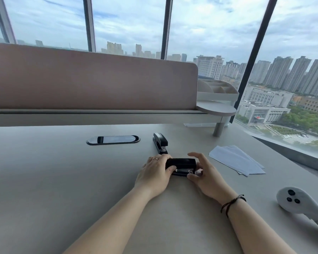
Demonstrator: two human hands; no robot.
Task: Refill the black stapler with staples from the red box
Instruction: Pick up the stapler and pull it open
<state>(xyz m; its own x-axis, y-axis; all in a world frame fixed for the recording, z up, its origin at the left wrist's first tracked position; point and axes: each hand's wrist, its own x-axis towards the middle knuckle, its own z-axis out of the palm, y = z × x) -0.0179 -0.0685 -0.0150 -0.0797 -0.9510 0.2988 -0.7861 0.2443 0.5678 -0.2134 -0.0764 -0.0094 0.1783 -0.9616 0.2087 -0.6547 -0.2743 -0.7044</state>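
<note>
A black stapler lies sideways on the grey desk between my two hands. My left hand grips its left end, thumb on the front side. At the stapler's right end is my right hand, fingers spread, with the thumb touching the lower front corner. A second black stapler stands just behind, pointing away from me. No red box is in view.
White sheets of paper lie to the right. A white handheld controller rests at the right front. A black oval cable port sits in the desk. Behind are a pink partition and a white organiser tray.
</note>
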